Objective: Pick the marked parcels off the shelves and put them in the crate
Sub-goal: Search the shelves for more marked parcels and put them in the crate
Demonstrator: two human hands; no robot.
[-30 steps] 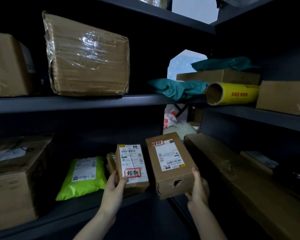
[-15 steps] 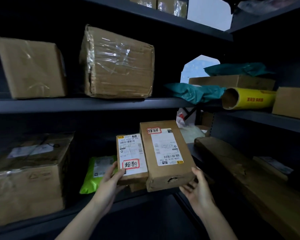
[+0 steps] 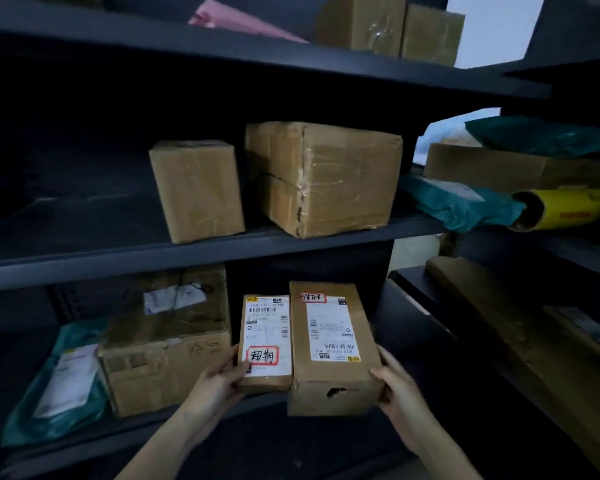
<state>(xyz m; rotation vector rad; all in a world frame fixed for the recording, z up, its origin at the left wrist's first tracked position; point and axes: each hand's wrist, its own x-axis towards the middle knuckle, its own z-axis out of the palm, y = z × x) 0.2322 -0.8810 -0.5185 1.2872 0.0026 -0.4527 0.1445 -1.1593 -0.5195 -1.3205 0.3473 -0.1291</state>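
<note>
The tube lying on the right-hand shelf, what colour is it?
Yellow, with red lettering on its side; the tube shows best in the head view.

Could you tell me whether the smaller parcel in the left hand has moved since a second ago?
Yes. The smaller parcel held by the left hand has come off the lower shelf, away from the green mailer it stood beside.
</note>
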